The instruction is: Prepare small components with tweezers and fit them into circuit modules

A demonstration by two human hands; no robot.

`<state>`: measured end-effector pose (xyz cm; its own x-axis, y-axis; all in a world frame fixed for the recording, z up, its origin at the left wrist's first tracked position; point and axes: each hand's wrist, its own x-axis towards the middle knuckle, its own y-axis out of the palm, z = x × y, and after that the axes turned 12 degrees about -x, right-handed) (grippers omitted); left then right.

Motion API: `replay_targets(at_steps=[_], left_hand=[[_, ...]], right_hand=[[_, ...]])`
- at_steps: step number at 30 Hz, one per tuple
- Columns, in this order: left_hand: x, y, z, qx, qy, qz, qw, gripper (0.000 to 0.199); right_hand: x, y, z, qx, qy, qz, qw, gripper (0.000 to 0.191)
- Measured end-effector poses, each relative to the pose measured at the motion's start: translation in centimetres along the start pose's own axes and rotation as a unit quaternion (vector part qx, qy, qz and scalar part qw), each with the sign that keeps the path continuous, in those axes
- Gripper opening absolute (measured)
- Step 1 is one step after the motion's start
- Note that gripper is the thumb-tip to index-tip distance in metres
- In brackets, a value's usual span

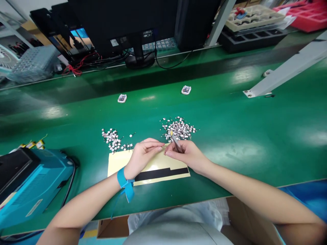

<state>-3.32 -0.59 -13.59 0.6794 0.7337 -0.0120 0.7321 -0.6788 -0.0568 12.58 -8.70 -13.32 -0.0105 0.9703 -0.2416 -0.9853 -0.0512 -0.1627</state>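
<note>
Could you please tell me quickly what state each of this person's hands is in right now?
Left hand: open, fingers loosely curled, resting on the yellow sheet, holding nothing visible.
Right hand: closed, holding metal tweezers.

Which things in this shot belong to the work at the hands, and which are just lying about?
Belonging to the work:
tweezers in the right hand
left hand
yellow sheet with black strip
two piles of tiny pieces

Lying about:
teal machine
two small white cards
monitor

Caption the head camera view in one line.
Right hand holds tweezers near small components; left hand rests on yellow sheet.
</note>
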Motion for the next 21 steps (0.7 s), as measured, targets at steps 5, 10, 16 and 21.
replay_targets(at_steps=[5, 10, 16, 21], left_hand=[[-0.3, 0.3, -0.1, 0.054, 0.067, 0.026, 0.996, 0.02], [-0.7, 0.5, 0.0, 0.046, 0.135, -0.024, 0.99, 0.02], [-1.1, 0.3, -0.1, 0.178, 0.305, -0.014, 0.935, 0.032], [-1.0, 0.1, -0.1, 0.231, 0.356, 0.014, 0.905, 0.03]], right_hand=[[0.3, 0.0, 0.2, 0.079, 0.011, -0.027, 0.996, 0.025], [0.1, 0.1, 0.5, 0.112, -0.01, -0.003, 0.994, 0.02], [0.1, 0.4, 0.4, 0.099, -0.007, 0.03, 0.995, 0.017], [0.1, 0.5, 0.3, 0.08, -0.013, 0.033, 0.996, 0.017]])
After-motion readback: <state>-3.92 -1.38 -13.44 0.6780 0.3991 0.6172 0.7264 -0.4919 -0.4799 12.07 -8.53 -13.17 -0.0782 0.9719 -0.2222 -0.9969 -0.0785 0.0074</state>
